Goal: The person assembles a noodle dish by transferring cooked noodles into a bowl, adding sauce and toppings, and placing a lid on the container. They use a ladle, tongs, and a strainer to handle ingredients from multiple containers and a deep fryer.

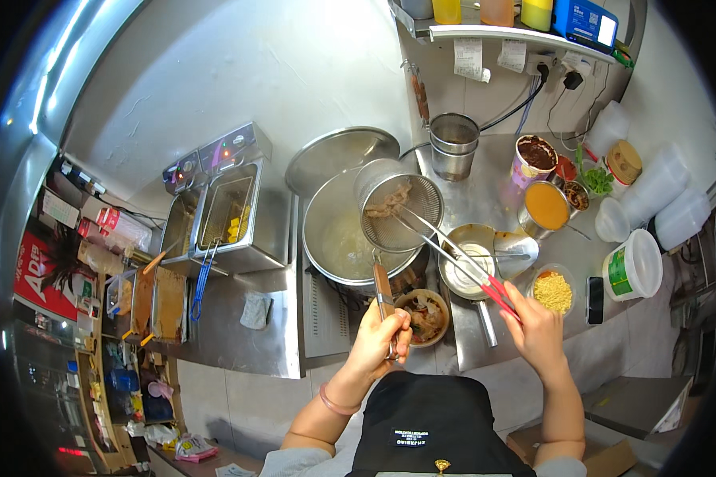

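Note:
My left hand [376, 340] is wrapped around the wooden handle of a deep metal strainer [388, 234], tilted over the right side of a large steel pot [317, 253] of cloudy liquid. Brownish strips, apparently meat, [390, 200] lie inside its mesh. My right hand [537, 327] grips red-handled metal tongs [500, 294], whose tips reach into the strainer by those strips. Below the strainer, a round bowl of food [423, 316] sits close to my left hand. A steel saucepan [463, 282] stands on the counter under the tongs.
To the left stands a two-basket fryer [239, 203] with a blue-handled basket. A pot lid [342, 155] leans behind the pot. On the right counter are stacked strainers [454, 147], a container of orange sauce [547, 207], yellow crumbly food [552, 292], a phone [594, 300] and a white tub [633, 266].

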Demonstrator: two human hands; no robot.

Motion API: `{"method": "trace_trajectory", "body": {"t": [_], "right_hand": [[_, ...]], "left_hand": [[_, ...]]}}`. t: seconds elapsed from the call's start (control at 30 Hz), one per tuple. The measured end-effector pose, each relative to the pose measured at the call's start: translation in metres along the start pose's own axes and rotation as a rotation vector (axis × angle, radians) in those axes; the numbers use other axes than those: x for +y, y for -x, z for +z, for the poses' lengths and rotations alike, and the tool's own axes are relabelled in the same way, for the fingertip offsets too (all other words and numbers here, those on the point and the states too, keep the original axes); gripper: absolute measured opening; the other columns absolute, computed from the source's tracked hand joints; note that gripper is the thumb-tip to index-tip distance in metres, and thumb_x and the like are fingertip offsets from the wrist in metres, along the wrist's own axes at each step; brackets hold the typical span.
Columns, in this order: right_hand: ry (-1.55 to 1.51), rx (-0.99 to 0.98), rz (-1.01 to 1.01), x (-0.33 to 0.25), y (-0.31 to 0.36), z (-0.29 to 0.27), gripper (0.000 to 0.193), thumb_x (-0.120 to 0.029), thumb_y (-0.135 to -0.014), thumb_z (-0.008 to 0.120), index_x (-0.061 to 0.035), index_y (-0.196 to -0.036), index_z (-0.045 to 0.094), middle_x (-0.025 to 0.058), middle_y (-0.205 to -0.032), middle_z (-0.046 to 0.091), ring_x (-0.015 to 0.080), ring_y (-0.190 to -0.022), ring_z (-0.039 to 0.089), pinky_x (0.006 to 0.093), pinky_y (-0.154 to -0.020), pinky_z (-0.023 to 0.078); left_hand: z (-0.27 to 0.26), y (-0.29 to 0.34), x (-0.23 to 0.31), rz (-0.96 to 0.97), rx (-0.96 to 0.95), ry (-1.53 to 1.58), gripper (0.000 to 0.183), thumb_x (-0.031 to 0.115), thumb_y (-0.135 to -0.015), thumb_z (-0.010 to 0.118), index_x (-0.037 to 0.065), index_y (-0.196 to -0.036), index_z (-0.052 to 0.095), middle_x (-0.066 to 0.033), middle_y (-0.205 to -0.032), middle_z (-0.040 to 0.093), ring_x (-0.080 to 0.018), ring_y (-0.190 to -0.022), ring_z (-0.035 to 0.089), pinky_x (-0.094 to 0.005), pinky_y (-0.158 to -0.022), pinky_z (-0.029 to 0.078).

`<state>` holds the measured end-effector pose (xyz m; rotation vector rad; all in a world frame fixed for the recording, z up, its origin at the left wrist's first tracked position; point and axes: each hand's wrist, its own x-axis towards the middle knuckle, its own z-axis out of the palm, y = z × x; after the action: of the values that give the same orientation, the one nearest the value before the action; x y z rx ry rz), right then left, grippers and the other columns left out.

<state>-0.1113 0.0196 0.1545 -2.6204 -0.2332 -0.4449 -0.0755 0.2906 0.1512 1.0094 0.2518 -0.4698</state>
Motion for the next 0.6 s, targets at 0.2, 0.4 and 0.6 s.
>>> {"method": "trace_trajectory", "body": {"t": [0.2,0.4,0.6], "right_hand": [[0.22,-0.074,-0.107,0.009,-0.036,-0.004,0.051,-0.023,-0.084,0.072,-0.0078,-0.131,0.058,0.0097,-0.071,0.056,0.0282,-0.055,0.06,0.0401,-0.051,0.045],[0.378,-0.033,-0.163,-0.008,-0.06,-0.007,0.052,-0.022,-0.085,0.07,-0.0069,-0.133,0.058,0.0069,-0.071,0.054,0.0236,-0.054,0.059,0.0373,-0.051,0.045],[0.62,-0.043,-0.236,-0.023,-0.077,-0.024,0.052,-0.017,-0.08,0.071,-0.0064,-0.13,0.06,0.0049,-0.07,0.051,0.0179,-0.053,0.058,0.0326,-0.052,0.045]], "left_hand": [[0.001,0.002,-0.02,0.032,-0.014,-0.134,0.019,0.007,-0.098,0.052,0.005,-0.106,0.035,-0.0072,-0.081,0.051,-0.0127,-0.044,0.05,-0.0271,-0.034,0.044],[-0.01,0.001,-0.006,0.041,-0.037,-0.21,0.022,0.006,-0.097,0.052,0.005,-0.112,0.036,-0.0079,-0.083,0.052,-0.0135,-0.044,0.051,-0.0269,-0.034,0.045],[-0.012,-0.005,0.009,0.04,-0.117,-0.289,0.034,0.005,-0.097,0.052,0.005,-0.124,0.031,-0.0071,-0.083,0.052,-0.0129,-0.045,0.051,-0.0265,-0.034,0.044]]}}
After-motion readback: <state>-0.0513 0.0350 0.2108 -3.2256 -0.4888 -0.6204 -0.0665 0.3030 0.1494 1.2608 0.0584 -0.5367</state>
